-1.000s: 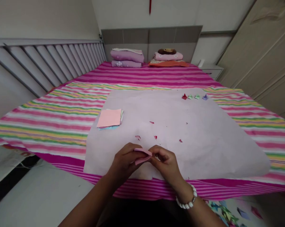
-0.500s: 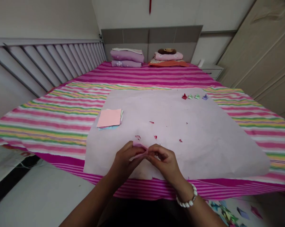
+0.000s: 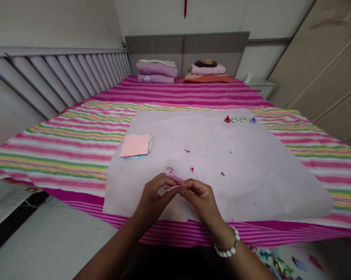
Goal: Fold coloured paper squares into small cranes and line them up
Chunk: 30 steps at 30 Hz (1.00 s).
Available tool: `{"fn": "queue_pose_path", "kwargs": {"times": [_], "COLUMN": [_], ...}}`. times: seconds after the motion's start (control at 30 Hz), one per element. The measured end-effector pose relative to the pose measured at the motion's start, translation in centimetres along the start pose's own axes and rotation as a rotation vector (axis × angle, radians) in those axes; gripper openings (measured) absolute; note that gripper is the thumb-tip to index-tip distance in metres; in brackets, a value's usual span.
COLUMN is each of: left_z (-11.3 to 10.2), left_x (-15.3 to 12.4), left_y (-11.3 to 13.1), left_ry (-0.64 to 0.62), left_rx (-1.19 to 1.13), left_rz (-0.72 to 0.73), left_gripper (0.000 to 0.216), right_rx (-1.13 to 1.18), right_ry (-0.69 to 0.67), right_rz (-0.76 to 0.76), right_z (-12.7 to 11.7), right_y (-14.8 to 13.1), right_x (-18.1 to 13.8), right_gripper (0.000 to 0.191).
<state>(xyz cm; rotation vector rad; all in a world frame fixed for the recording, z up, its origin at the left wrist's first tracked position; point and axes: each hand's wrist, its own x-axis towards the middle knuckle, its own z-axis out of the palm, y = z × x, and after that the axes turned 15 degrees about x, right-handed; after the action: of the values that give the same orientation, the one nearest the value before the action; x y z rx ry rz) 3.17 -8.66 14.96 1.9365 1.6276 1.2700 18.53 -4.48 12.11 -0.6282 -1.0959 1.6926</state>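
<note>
Between my two hands is a folded piece of pink paper (image 3: 174, 179), held above the near part of a large white sheet (image 3: 262, 171). My left hand (image 3: 158, 192) grips it from the left, thumb below and fingers partly inside the fold. The fingertips of my right hand (image 3: 198, 194) pinch its right end; a white bead bracelet (image 3: 229, 249) circles that wrist. Small red paper scraps (image 3: 191, 169) lie just beyond my hands. To the left rests a stack of square paper (image 3: 135, 145), pink on top with other colours under it.
At the sheet's far right stand several small folded paper pieces, including a red one (image 3: 227, 119) and a purple one (image 3: 253, 120). More coloured folded papers (image 3: 280, 264) lie on the floor at lower right. The striped bed (image 3: 61, 151) has a railing (image 3: 76, 74) along its left.
The pink paper has shifted slightly right and its layers show more apart at the left. Both hands keep their grip, with small finger movements.
</note>
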Motion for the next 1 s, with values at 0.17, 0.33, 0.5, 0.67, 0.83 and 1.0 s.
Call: {"fn": "queue_pose_path", "kwargs": {"times": [0.17, 0.33, 0.5, 0.67, 0.83, 1.0], "left_z": [0.3, 0.4, -0.3, -0.9, -0.9, -0.6], "left_x": [-0.1, 0.1, 0.1, -0.2, -0.3, -0.8], "left_y": [-0.3, 0.1, 0.4, -0.4, -0.6, -1.1], "left_ry": [0.003, 0.001, 0.017, 0.041, -0.012, 0.071], "left_rx": [-0.155, -0.157, 0.017, 0.333, 0.516, 0.579], "left_rz": [-0.089, 0.001, 0.070, 0.262, 0.372, 0.417], "left_gripper": [0.001, 0.008, 0.012, 0.024, 0.027, 0.026], "right_rx": [0.113, 0.186, 0.085, -0.046, -0.461, -0.685], "right_ry": [0.027, 0.039, -0.042, -0.096, -0.118, -0.119], "right_rz": [0.047, 0.032, 0.014, -0.105, -0.287, -0.428], "right_z": [0.0, 0.2, -0.5, -1.4, -0.5, 0.3], "right_y": [0.4, 1.2, 0.9, -1.5, -3.3, -3.4], "right_x": [0.0, -0.1, -0.1, 0.1, 0.3, 0.3], "right_gripper": [0.014, 0.013, 0.015, 0.022, 0.022, 0.017]}}
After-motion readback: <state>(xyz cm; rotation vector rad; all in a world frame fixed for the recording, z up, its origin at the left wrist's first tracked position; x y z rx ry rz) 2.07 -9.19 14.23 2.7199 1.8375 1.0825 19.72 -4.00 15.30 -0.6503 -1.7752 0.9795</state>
